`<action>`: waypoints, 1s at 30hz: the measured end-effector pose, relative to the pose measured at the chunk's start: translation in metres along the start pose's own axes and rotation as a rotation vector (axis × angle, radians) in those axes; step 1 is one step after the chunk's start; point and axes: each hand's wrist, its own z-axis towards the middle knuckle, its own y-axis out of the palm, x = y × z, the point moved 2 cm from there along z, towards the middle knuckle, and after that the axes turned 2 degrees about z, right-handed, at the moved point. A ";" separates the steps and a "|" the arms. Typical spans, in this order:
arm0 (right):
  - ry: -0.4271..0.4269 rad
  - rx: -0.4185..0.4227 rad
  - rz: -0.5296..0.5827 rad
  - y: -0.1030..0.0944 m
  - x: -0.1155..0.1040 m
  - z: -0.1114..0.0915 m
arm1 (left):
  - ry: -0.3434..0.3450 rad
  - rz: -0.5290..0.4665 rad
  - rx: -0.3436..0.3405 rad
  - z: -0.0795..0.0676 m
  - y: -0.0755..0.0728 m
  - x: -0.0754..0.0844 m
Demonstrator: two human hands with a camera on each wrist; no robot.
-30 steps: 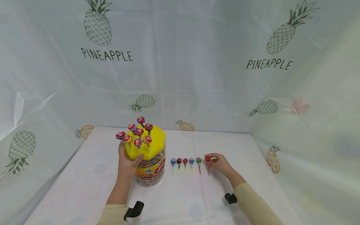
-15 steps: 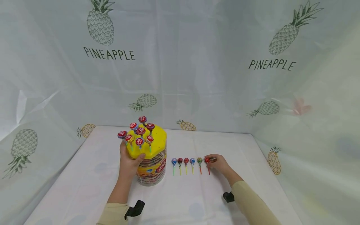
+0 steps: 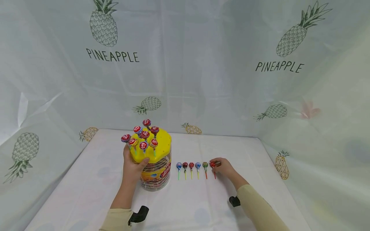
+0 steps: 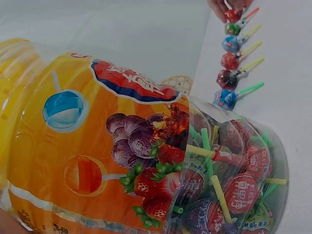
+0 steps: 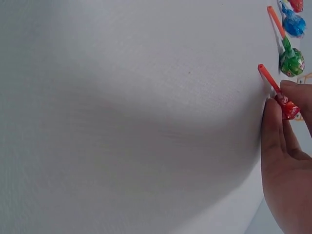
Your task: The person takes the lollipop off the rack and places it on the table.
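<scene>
A clear plastic jar (image 3: 156, 175) full of wrapped lollipops stands on the table, with a yellow lid (image 3: 162, 141) on top. My left hand (image 3: 133, 166) grips the lid's near left side, thumb along its front. Several lollipops (image 3: 145, 134) stick up out of the lid. To the right, my right hand (image 3: 225, 167) pinches a red lollipop (image 5: 288, 108) by its wrapped head, its orange-red stick pointing toward me. That lollipop lies at the right end of a row, beside a green lollipop (image 3: 205, 164) with a red stick.
The row continues leftward with a blue lollipop (image 3: 198, 165), a red one (image 3: 191, 165), a dark red one (image 3: 185, 165) and another blue one (image 3: 179, 165). A white cloth covers the table (image 3: 185, 205). Behind it hangs a pineapple-print curtain (image 3: 196, 80).
The view has shifted slightly. My right hand has drawn the red lollipop a little closer to the row, while my left hand stays on the lid.
</scene>
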 end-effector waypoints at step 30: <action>-0.325 0.004 0.099 -0.028 -0.097 -0.027 | 0.011 0.008 0.013 0.000 0.000 -0.002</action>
